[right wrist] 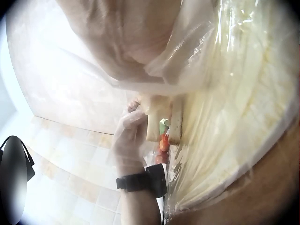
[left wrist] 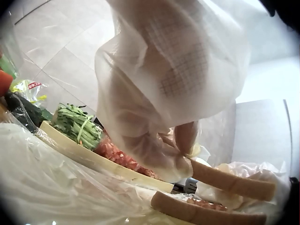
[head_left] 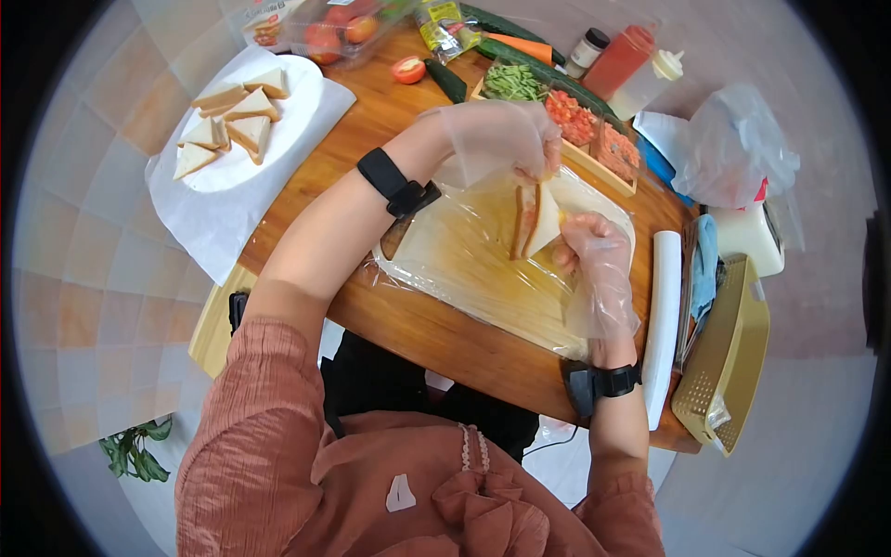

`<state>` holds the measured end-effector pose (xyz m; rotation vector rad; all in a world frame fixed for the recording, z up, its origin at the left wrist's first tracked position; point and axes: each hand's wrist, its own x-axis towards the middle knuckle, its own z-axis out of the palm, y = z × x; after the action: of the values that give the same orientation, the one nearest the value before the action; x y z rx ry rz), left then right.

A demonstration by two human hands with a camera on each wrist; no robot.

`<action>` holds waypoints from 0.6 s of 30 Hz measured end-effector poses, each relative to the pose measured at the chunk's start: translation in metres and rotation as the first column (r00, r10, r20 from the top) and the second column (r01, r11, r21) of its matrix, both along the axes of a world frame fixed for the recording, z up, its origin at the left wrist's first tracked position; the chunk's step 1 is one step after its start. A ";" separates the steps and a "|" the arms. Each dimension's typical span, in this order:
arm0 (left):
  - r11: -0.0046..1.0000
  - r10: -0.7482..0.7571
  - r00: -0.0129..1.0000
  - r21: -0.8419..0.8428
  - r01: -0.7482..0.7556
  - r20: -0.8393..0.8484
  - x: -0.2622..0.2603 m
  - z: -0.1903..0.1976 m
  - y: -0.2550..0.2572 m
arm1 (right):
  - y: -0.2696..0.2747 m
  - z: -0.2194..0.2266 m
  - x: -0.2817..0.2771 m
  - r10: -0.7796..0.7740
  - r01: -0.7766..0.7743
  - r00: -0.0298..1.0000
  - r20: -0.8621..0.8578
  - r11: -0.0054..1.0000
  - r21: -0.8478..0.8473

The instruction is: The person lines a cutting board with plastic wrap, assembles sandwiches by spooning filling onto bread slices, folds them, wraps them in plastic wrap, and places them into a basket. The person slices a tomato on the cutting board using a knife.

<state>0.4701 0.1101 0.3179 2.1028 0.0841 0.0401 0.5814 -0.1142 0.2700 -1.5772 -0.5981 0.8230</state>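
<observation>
Two triangular sandwich halves (head_left: 534,221) stand on edge on a cutting board (head_left: 464,265) covered with cling film. My gloved left hand (head_left: 506,139) reaches over from the far side and pinches their top crust (left wrist: 229,180). From the right, my gloved right hand (head_left: 589,246) grips the sandwich's side. In the right wrist view the filling of the sandwich (right wrist: 164,131) shows red and green, with the left hand (right wrist: 129,138) behind it. The left wrist view shows a second crust (left wrist: 201,213) lying lower.
A white plate (head_left: 288,139) of cut sandwich triangles sits far left on white paper. A wooden tray (head_left: 594,167) of cucumber strips (left wrist: 77,124) and chopped tomato stands behind the board. A film roll (head_left: 664,316), yellow basket (head_left: 729,362) and plastic bag (head_left: 733,139) lie right.
</observation>
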 end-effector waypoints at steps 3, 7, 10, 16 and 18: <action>0.997 0.039 0.994 -0.067 -0.033 0.098 0.004 -0.006 -0.001 | 0.000 0.002 -0.003 -0.004 0.004 1.000 -0.009 1.000 0.010; 0.997 0.022 0.998 -0.068 -0.018 0.058 0.010 -0.009 0.004 | 0.001 0.003 -0.005 -0.014 0.014 1.000 0.000 1.000 0.007; 0.999 0.022 1.000 -0.032 -0.022 0.007 0.009 -0.006 0.005 | 0.001 0.001 -0.004 0.005 -0.006 1.000 0.013 1.000 0.019; 0.999 0.008 0.999 -0.034 -0.010 -0.051 0.016 -0.016 0.012 | 0.004 -0.001 -0.004 0.004 -0.004 0.999 0.036 1.000 0.008; 0.998 0.010 0.998 -0.056 -0.013 -0.058 0.015 -0.016 0.012 | 0.004 -0.003 -0.003 0.001 -0.001 1.000 0.009 1.000 0.027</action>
<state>0.4856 0.1219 0.3016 2.0478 0.1311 -0.0163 0.5781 -0.1104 0.2673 -1.5570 -0.6141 0.8058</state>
